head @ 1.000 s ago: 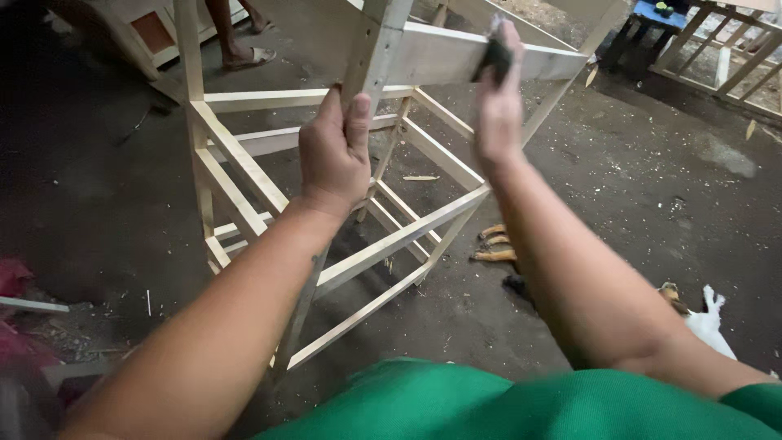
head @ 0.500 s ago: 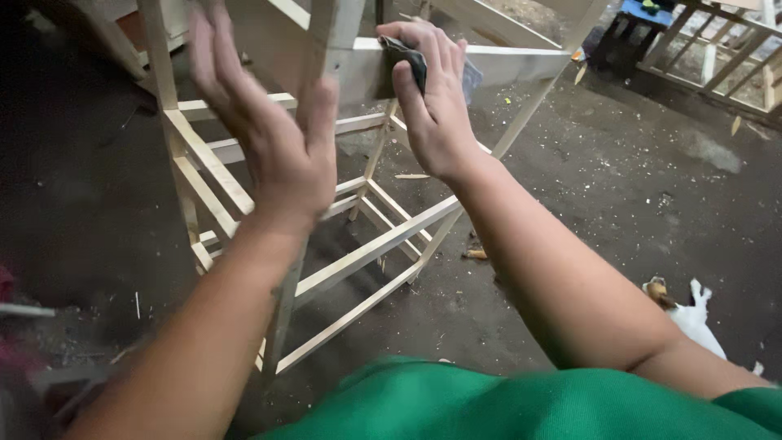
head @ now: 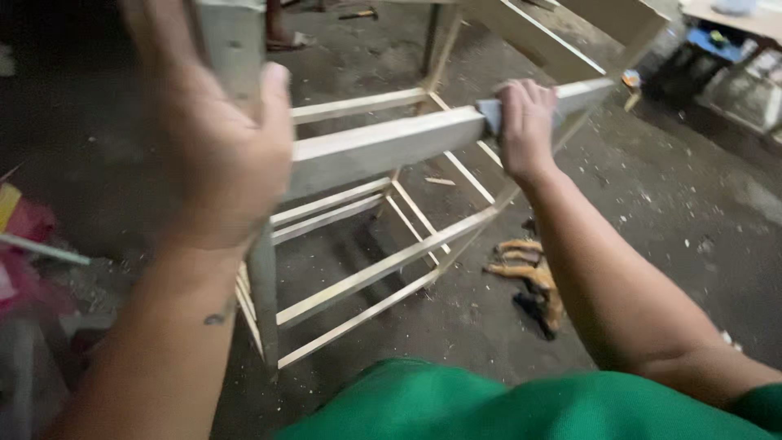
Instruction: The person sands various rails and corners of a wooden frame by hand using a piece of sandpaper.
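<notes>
We're standing over a pale bare-wood slatted frame (head: 383,147) sitting on the dark dusty floor (head: 668,187). Our right hand (head: 525,126) is clenching a small grey sanding pad (head: 490,116) against the frame's top rail, near its far right corner. Our left hand (head: 216,147) is spread out flat, blurry, right by the near left post, gripping nothing. A tan dog (head: 533,277) is lying just beside the frame.

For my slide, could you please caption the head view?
Right hand presses sandpaper on a wooden frame; left hand at its post.
</notes>
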